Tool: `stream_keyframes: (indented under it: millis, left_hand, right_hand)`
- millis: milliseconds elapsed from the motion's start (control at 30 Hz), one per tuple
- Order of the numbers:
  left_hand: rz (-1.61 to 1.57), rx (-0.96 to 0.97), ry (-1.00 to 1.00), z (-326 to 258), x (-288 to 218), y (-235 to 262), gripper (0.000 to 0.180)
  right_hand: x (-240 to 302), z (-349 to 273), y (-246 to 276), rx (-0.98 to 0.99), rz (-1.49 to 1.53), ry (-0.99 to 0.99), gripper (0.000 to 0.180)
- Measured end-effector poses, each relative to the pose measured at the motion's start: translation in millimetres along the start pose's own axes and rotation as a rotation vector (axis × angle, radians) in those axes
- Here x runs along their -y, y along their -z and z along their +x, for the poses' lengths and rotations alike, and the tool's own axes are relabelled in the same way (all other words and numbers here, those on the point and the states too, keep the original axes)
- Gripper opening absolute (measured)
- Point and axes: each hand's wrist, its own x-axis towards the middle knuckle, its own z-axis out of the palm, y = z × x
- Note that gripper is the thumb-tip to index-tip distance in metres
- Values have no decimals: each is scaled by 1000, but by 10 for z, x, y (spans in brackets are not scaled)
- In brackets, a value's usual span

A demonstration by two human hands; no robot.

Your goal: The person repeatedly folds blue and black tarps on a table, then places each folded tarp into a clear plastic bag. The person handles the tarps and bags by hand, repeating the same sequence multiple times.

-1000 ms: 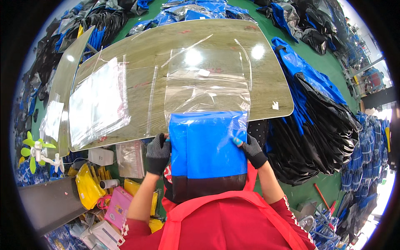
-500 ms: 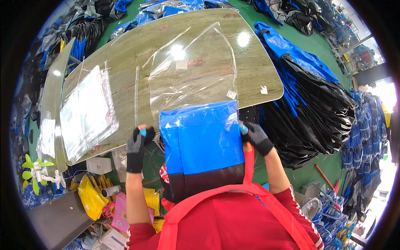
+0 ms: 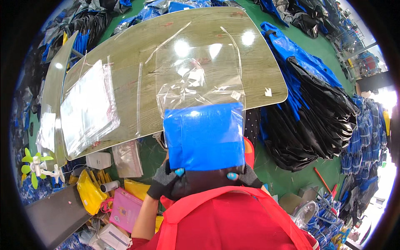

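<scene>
In front of my body is a folded blue-and-black fabric bundle (image 3: 204, 139), its blue part away from me and its black part close to me. The blue part lies inside a clear plastic bag (image 3: 200, 85) that stretches out over the table. My left hand (image 3: 166, 181), in a grey-and-black glove, grips the bundle's near left corner with the thumb on top. On the near right corner my right hand (image 3: 246, 176), gloved alike, does the same. Blue shows at both thumb tips. The other fingers are hidden beneath the bundle.
A wood-patterned table (image 3: 125, 54) reaches away from me, with a stack of clear bags (image 3: 91, 108) at its left. Blue-and-black fabric pieces (image 3: 308, 112) heap up at the right. A small green fan (image 3: 36, 166) and yellow packets (image 3: 89, 191) are at lower left.
Both hands have come from the bundle's far sides to its near corners and closed on it. The clear bag now covers more of the blue part, and its far end has crumpled.
</scene>
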Motion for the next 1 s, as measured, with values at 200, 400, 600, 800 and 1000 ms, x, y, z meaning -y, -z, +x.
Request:
stream_keyframes:
  millis: [200, 400, 600, 800, 1000]
  left_hand:
    - [-249, -47, 3, 531, -446, 488, 51]
    - [-183, -33, -132, 813, -355, 148, 58]
    - [-240, -42, -237, -16, 28, -110, 84]
    - [-6, 71, -38, 86, 211, -25, 61]
    - [-141, -187, -187, 632, -415, 345, 52]
  right_hand:
    - [532, -23, -106, 50, -226, 95, 80]
    - [1047, 434, -16, -145, 26, 334, 76]
    - [331, 32, -95, 86, -190, 194, 106]
    - [249, -77, -96, -189, -205, 186, 63]
    - [723, -48, -11, 111, -449, 66, 66]
